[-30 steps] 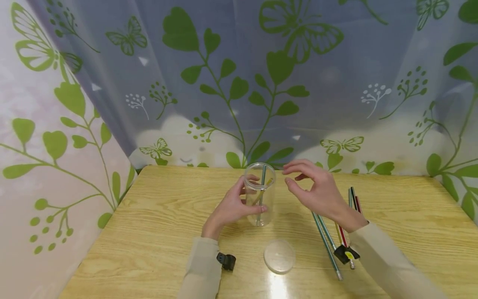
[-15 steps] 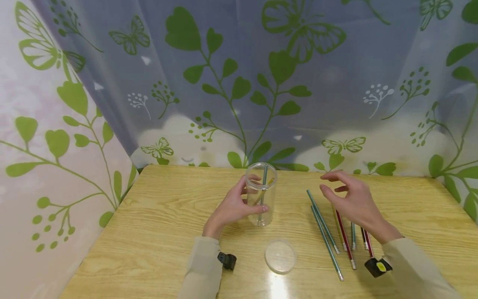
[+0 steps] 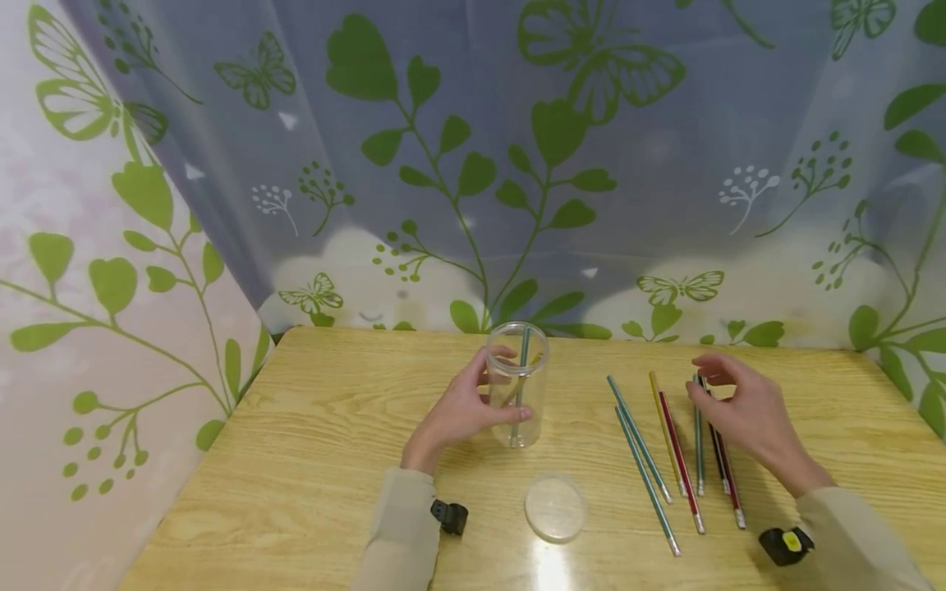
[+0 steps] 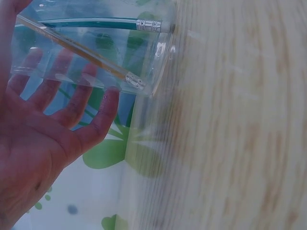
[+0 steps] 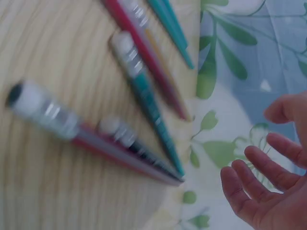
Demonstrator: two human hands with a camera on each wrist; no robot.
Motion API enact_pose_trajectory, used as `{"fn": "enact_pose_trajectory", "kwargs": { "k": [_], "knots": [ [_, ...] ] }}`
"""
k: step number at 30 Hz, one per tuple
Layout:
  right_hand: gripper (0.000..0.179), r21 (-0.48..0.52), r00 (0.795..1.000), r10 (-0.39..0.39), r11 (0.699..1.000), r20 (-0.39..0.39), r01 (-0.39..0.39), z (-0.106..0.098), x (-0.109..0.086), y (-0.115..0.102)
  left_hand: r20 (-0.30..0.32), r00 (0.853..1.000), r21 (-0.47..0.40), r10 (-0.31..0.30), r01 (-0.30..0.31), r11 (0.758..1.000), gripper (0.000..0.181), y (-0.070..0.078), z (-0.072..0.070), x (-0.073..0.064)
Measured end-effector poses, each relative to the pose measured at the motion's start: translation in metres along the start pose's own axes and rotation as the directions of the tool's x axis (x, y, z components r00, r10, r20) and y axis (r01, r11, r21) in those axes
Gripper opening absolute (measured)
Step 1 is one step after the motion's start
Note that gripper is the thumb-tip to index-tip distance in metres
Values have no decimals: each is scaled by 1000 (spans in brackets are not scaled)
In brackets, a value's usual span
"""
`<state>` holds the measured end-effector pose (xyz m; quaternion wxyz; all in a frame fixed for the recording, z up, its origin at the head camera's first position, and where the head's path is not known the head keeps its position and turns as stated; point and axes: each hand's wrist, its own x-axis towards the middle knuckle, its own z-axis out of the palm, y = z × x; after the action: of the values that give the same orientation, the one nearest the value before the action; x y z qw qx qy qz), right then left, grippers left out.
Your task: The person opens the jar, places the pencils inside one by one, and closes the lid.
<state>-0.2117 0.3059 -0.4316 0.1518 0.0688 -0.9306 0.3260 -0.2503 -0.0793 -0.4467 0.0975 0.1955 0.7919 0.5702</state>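
My left hand (image 3: 456,414) grips a clear plastic jar (image 3: 535,402) standing upright and uncapped on the table, fingers behind it and thumb across the front. Inside lean a teal pencil (image 4: 96,23) and a yellow pencil (image 4: 81,50), eraser ends down, as the left wrist view shows. My right hand (image 3: 750,410) hovers with loosely bent fingers over the far ends of a teal pencil (image 3: 699,451), a black pencil (image 3: 717,460) and a dark red pencil (image 3: 732,492). In the right wrist view nothing is between its fingers.
Left of those lie a yellow pencil (image 3: 665,427) beside a red pencil (image 3: 683,468), then two teal pencils (image 3: 641,443). A round clear lid (image 3: 556,509) lies in front of the jar. A leaf-patterned curtain (image 3: 458,164) hangs behind the wooden table (image 3: 310,460).
My right hand has moved from beside the jar rightward to above the rightmost pencils, uncovering the others. My left hand and the jar have stayed in place.
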Motion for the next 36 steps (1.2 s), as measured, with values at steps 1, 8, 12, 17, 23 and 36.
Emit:
{"fn": "enact_pose_trajectory", "kwargs": {
  "k": [1, 8, 12, 17, 23, 36],
  "knots": [
    [35, -12, 1000, 13, 1000, 4, -13, 0, 0, 4, -1, 1000, 0, -1, 1, 1000, 78, 0, 0, 0],
    [39, -79, 987, 132, 989, 91, -125, -3, 0, 32, -6, 1000, 5, -3, 4, 1000, 76, 2, 0, -1],
    [39, -103, 974, 170, 982, 147, -156, -5, -1, 40, -6, 1000, 4, -2, 2, 1000, 76, 3, -1, -1],
    [39, -139, 965, 187, 977, 186, -163, -6, -1, 44, -5, 1000, 6, -1, 1, 1000, 76, 3, 0, -2],
    [42, -177, 951, 219, 967, 218, -182, -7, 2, 47, -4, 1000, 4, -2, 2, 1000, 76, 3, 0, -1],
    [47, -235, 919, 256, 954, 301, -189, -10, 11, 47, -6, 1000, 7, -6, 6, 1000, 78, 2, 0, -2]
  ]
}}
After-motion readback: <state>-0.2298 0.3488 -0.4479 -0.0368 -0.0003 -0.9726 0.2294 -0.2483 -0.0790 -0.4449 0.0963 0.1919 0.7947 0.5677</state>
